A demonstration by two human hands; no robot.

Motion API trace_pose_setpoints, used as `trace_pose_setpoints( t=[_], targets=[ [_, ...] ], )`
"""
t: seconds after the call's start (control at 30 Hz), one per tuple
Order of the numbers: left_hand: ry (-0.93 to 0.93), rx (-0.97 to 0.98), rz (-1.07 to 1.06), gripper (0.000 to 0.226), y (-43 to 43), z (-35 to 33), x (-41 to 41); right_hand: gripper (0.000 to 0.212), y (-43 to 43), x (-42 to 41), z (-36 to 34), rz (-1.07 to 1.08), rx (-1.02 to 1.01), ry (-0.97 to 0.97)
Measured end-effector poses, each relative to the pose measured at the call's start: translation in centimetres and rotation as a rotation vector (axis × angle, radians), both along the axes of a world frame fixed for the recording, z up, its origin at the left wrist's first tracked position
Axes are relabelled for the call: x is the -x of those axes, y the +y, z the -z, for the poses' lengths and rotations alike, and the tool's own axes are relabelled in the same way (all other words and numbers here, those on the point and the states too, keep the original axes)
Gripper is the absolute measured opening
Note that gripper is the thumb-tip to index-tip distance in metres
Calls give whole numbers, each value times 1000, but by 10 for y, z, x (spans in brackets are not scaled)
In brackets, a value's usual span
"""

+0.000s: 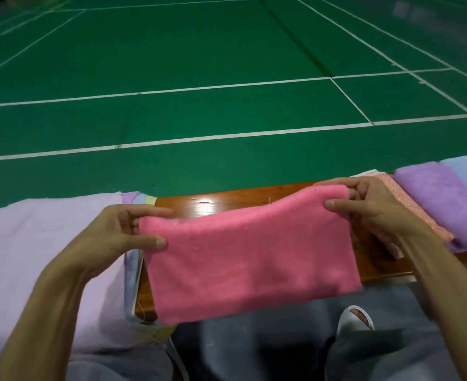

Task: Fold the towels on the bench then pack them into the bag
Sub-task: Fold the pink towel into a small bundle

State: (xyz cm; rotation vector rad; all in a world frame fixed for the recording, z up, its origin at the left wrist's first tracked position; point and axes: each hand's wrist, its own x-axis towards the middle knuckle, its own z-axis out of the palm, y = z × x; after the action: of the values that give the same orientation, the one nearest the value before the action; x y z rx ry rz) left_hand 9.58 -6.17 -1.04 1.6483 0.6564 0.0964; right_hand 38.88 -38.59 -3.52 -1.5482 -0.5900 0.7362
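Head view: left hand (117, 233) and right hand (371, 209) pinch one pink towel (250, 259); three folded towels (441, 204) lie nearby.

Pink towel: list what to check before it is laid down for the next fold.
1. Left hand grips the pink towel at its upper left corner: ok.
2. Right hand pinches the upper right corner: ok.
3. Bare wood on the bench behind the towel to lay it on: ok.
4. Folded purple towel lies off to the right, out of the landing spot: ok.
5. Towel hangs as an even layer, with no twisted corner: ok on the side that shows; cannot tell for the back.
6. Bag open and within reach: cannot tell, no bag is plainly in view.
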Motion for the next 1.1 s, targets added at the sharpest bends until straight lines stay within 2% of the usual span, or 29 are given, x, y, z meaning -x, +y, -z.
trace_pose_setpoints(
  t=[0.13, 0.27, 0.33, 0.43, 0.53, 0.6, 0.63, 0.73, 0.83, 0.9, 1.0, 1.07, 1.1],
  targets=[
    [93, -254, 26, 35, -2, -6, 3, 31, -13, -5, -22, -114, 192, -307],
    [200, -588, 51, 13, 4, -4, 0, 18, -15, -9, -30, -159, 339, -548],
    [179, -729, 46, 5, 9, -9, -3, 15, -11, -7, -35, -104, 316, -604],
    [63, -919, -95, 19, 10, -19, -10, 23, 3, -3, -40, 79, 180, -613],
    [-239, -1001, -255, 12, 5, -31, -10, 44, 10, 2, -45, 230, -9, -736],
    [-373, -1058, -259, 8, -1, -37, -2, 35, 5, 7, -49, 251, -77, -802],
    [-382, -1081, -244, 10, -3, -37, 4, 34, 1, 9, -49, 250, -79, -806],
    [-239, -1048, -110, 24, -3, -18, 24, 42, -20, 8, -36, 126, 17, -694],
    [165, -917, 163, 46, -12, 9, 32, 52, -43, 3, -10, -204, 420, -605],
    [325, -867, 294, 58, -20, 22, 31, 51, -55, -1, 3, -375, 666, -622],
    [267, -980, 142, 58, -30, 30, 21, 37, -59, -6, 4, -274, 758, -675],
    [141, -1083, 6, 57, -38, 38, 6, 20, -48, 0, 3, -72, 739, -798],
    [93, -1101, -5, 60, -43, 43, -4, 21, -35, 6, 7, 48, 689, -868]
  ],
)
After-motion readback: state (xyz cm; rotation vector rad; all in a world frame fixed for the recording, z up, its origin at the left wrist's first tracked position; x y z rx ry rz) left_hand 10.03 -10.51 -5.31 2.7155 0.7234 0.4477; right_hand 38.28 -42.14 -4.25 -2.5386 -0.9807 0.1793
